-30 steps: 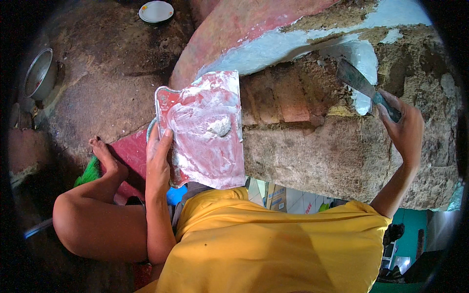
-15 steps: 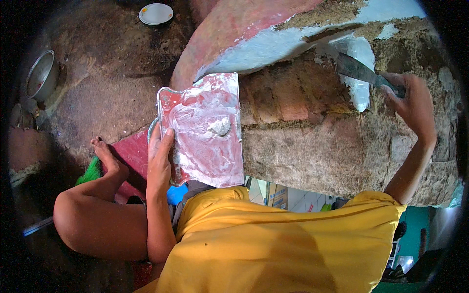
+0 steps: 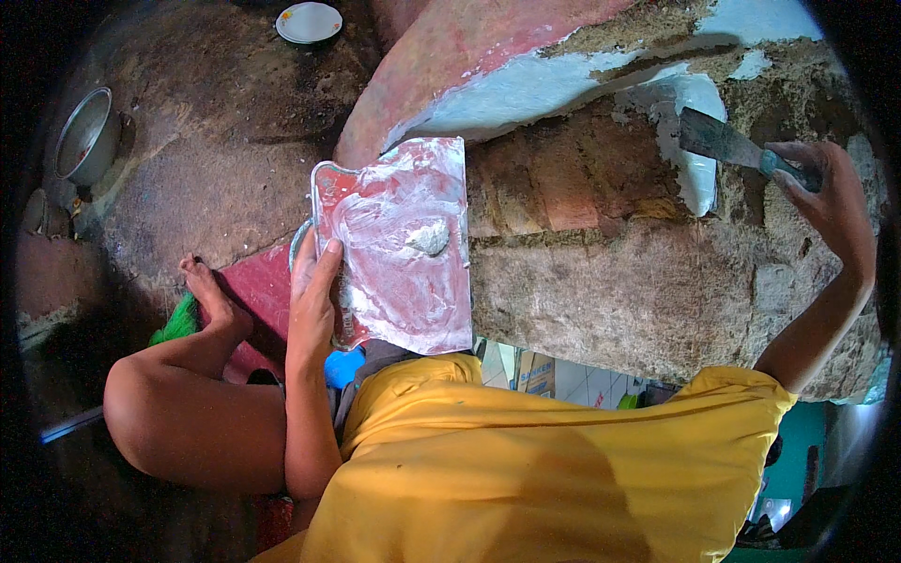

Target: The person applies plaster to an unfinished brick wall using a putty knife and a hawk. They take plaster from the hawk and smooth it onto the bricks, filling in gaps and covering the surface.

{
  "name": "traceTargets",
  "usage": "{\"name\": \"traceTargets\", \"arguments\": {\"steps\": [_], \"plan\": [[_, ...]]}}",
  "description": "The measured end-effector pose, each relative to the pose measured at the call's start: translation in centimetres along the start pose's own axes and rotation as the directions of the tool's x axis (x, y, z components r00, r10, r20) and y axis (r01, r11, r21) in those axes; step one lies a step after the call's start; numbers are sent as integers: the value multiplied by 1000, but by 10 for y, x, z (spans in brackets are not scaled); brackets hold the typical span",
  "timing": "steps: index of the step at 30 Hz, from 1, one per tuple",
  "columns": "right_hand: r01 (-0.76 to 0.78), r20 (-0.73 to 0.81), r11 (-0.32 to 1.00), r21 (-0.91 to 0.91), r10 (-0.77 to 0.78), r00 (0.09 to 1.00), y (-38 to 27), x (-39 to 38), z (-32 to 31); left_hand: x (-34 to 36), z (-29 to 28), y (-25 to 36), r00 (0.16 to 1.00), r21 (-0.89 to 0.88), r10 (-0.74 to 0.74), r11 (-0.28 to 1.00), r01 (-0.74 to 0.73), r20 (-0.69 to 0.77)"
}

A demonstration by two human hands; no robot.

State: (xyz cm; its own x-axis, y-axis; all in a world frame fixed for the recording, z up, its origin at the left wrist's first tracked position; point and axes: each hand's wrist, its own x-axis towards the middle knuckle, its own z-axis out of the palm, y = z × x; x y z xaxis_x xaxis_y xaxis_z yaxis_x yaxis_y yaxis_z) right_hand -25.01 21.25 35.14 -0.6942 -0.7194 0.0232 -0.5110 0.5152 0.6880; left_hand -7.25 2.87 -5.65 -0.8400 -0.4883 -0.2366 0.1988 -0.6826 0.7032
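My left hand grips the left edge of a flat red board smeared with white paste, with a small lump of paste near its middle. Out to the right, my right hand is closed round the handle of a putty knife, its blade lying over a patch of wet white plaster on the rough brown masonry. Above that, a white strip runs along the curved, faded pink edge.
A white plate and a metal bowl sit on the earthen surface. My bare leg and foot rest by a red board near green bristles. Boxes stand on tiles below the masonry.
My right hand and the knife have moved to the right, the blade shifting across the white patch. My left hand and the board have drifted slightly right and up in the view.
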Motion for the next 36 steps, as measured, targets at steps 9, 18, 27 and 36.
{"name": "traceTargets", "arguments": {"steps": [9, 18, 27, 36], "plan": [[14, 86, 999, -43, -10, 996, -29, 15, 24, -2, 2, 0, 1000, 6, -2, 1000, 2, 18], [122, 3, 962, -245, -125, 992, -24, 35, 29, 0, -2, 0, 999, 48, 22, 999, -24, 37], [89, -22, 945, -315, -101, 995, -12, 40, 15, -1, -1, 4, 999, 93, 25, 995, -28, 35], [144, 44, 969, -199, -139, 989, -22, 31, 9, 1, -2, -1, 999, 47, 40, 998, -41, 13]]}}
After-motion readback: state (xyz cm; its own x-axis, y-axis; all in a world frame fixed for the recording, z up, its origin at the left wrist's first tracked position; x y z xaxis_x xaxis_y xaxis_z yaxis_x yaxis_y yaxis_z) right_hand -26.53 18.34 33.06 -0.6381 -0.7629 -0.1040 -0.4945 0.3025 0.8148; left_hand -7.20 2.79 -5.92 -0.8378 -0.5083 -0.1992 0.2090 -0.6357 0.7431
